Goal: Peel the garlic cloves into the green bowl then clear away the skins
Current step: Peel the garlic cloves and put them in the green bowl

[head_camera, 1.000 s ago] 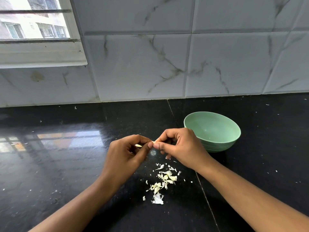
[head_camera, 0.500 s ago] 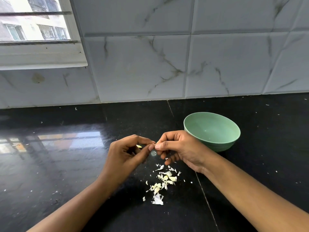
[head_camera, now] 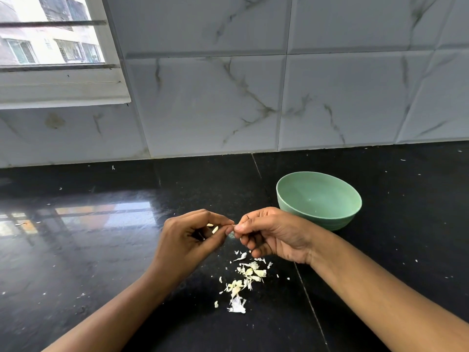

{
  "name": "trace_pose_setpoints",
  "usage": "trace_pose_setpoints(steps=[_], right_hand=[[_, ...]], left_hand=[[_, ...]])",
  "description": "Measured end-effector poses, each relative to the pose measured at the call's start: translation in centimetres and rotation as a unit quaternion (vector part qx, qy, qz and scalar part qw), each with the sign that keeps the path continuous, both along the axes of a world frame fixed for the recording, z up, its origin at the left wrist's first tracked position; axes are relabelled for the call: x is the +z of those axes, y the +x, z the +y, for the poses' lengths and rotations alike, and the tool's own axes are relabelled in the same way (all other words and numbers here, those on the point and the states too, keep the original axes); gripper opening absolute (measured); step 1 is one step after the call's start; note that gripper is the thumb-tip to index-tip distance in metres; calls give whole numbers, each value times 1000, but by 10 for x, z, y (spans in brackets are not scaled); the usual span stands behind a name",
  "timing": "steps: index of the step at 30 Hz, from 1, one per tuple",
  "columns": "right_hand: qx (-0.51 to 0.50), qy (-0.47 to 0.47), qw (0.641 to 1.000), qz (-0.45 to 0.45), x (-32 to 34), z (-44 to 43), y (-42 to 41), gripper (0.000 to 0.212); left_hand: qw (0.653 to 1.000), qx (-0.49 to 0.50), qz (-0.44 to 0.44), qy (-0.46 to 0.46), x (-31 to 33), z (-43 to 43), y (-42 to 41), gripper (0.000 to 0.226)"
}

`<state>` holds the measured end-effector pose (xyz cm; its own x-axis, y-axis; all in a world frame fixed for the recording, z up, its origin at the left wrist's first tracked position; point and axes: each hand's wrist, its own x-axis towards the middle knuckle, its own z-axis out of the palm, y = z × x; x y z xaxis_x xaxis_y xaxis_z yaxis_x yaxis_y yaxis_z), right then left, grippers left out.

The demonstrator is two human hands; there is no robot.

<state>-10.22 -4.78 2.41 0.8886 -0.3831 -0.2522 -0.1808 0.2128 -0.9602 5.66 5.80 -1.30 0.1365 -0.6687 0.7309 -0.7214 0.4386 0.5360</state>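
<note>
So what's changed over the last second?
Both hands sank slightly toward the skins pile, and the right hand rolled at the wrist while pinching the tip of the garlic clove. The left hand keeps its grip on it. Nothing let go; green bowl and skins lie as before.

The left hand [head_camera: 187, 240] is holding a small garlic clove [head_camera: 215, 229] in its curled fingers, while the right hand [head_camera: 274, 235], fingertip to fingertip with it, is pinching a pale sliver [head_camera: 233, 225] between thumb and forefinger. Loose skins [head_camera: 243, 280] are lying scattered on the black countertop [head_camera: 101, 250] just below both hands. The green bowl [head_camera: 330, 223] is sitting upright just behind the right hand, near the marbled wall tiles [head_camera: 203, 105].
</note>
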Motion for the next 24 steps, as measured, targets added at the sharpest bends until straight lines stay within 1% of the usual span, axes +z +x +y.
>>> trace_pose_setpoints(steps=[4,9,14,16,18,21,22,24], right_hand=[[-14,13,1000,10,0,2,1,13],[-26,15,999,32,1,4,1,19],[-31,26,997,67,3,4,0,22],[-45,28,997,61,5,2,-1,23],[-66,-11,997,46,7,0,-2,20],[-99,-144,983,52,8,-2,-3,13],[-100,-179,977,60,8,-3,-4,12],[-82,-226,968,74,8,-3,-6,15]], left_hand=[[1000,10,-27,-3,2,1,-1,17],[999,-2,-44,-6,4,2,-3,9],[996,4,-93,-3,3,2,-2,13],[996,-1,-89,4,2,2,-1,11],[999,-1,-44,25,1,2,0,7],[993,9,90,78,0,1,-3,5],[987,9,128,95,0,1,-4,5],[979,4,167,116,2,-1,-6,7]])
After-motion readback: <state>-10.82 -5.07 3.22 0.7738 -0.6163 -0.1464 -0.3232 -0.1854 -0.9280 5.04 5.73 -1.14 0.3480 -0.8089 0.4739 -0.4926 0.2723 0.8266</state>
